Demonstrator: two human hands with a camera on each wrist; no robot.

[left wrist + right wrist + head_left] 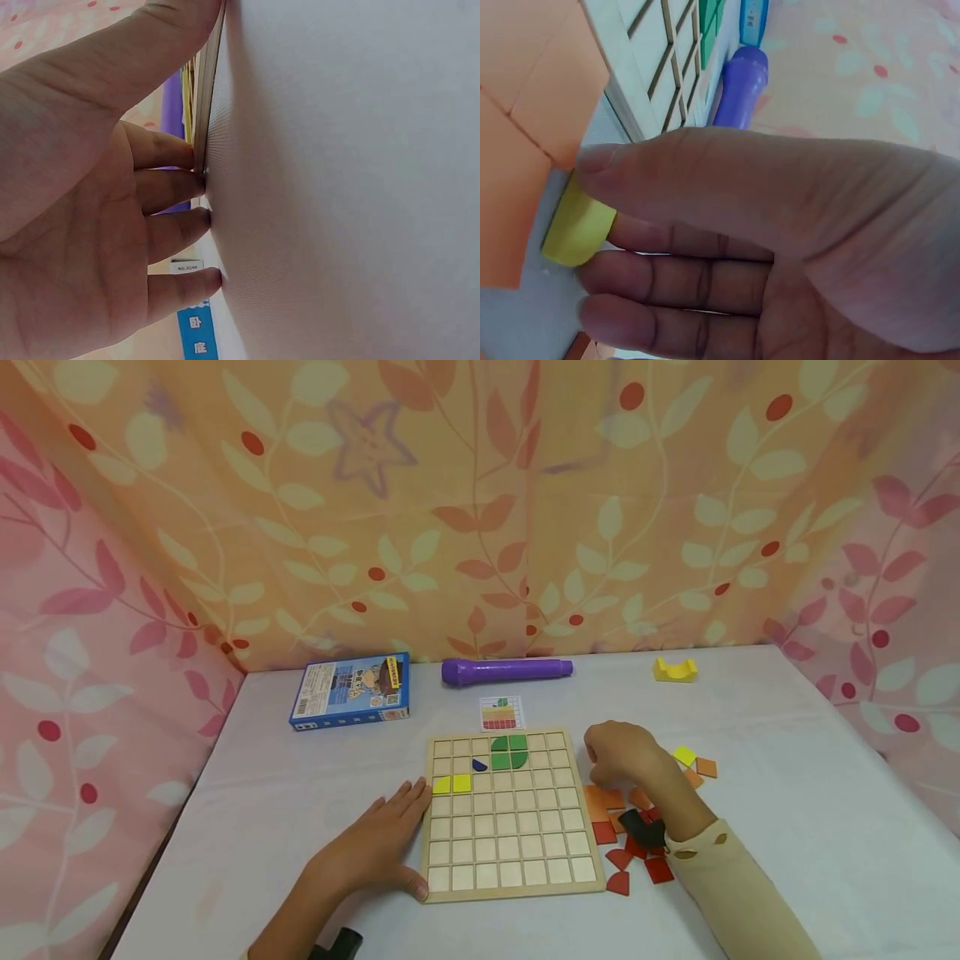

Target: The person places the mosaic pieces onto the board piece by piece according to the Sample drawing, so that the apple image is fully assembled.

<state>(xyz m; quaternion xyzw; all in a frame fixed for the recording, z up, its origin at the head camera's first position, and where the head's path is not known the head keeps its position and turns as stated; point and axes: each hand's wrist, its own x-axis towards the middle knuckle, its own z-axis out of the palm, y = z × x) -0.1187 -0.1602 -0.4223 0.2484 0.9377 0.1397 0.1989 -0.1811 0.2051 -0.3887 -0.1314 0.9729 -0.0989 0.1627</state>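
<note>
A wooden grid board (513, 893) lies flat, with green tiles (510, 752), two yellow tiles (452, 784) and a small dark blue tile (479, 765) on its upper part. My left hand (375, 843) rests flat on the cloth, fingers straight, its fingertips (201, 217) and thumb touching the board's left edge. Off the upper right edge of the board is my right hand (621, 752). In the right wrist view its thumb and forefinger pinch a yellow tile (580, 225) close to the cloth, next to orange tiles (525, 90). The head view hides that tile.
Loose red tiles (618, 883) and orange tiles (596, 802) lie right of the board, partly under the right wrist. A pattern card (501, 713) lies behind the board. Farther back are a blue box (351, 689), a purple tube (506, 672) and a yellow stand (675, 671).
</note>
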